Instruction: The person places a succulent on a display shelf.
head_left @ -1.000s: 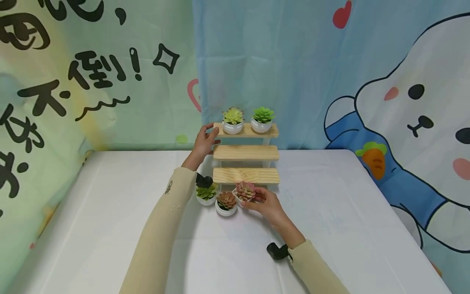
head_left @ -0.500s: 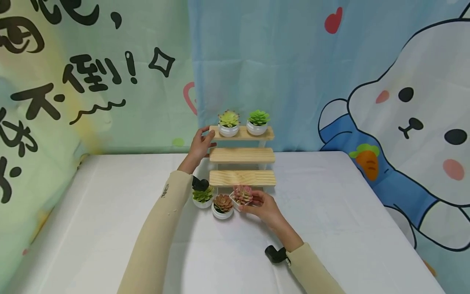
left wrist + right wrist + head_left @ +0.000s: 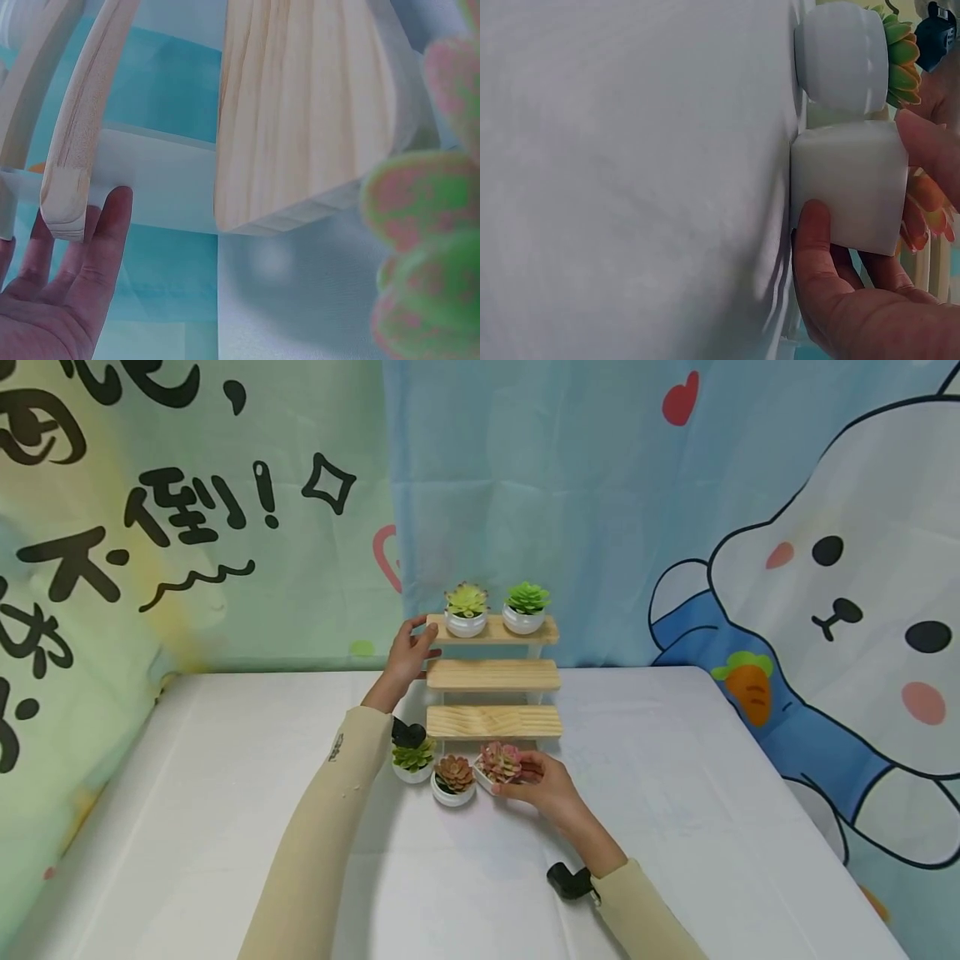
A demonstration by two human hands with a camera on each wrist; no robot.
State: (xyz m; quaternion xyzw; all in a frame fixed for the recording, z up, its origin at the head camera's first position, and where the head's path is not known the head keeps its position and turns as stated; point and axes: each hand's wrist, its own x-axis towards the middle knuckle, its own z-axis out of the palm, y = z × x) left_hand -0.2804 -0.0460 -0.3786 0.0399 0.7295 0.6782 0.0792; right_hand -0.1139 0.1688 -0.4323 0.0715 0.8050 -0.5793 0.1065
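My left hand (image 3: 405, 662) is at the left end of a three-tier wooden plant stand (image 3: 493, 674). In the left wrist view its fingers look fairly straight and reach to the end of a board (image 3: 67, 199); any grip is partly hidden. My right hand (image 3: 551, 785) pinches a potted pink succulent (image 3: 500, 762) in front of the stand. The right wrist view shows thumb and fingers on its square white pot (image 3: 851, 187), whose base is at the tabletop. Beside it sit a brownish succulent (image 3: 454, 774) and a green one (image 3: 413, 756), in white pots.
Two potted succulents, one yellow-green (image 3: 467, 608) and one bright green (image 3: 526, 607), stand on the top board. A white cloth covers the table (image 3: 225, 818). Behind it hangs a printed curtain (image 3: 600, 510). Blurred succulent leaves (image 3: 427, 202) fill the right of the left wrist view.
The head view has shifted slightly. My right hand and the pink succulent have moved a little toward the near right, leaving a wider gap to the stand. The left hand stays at the stand.
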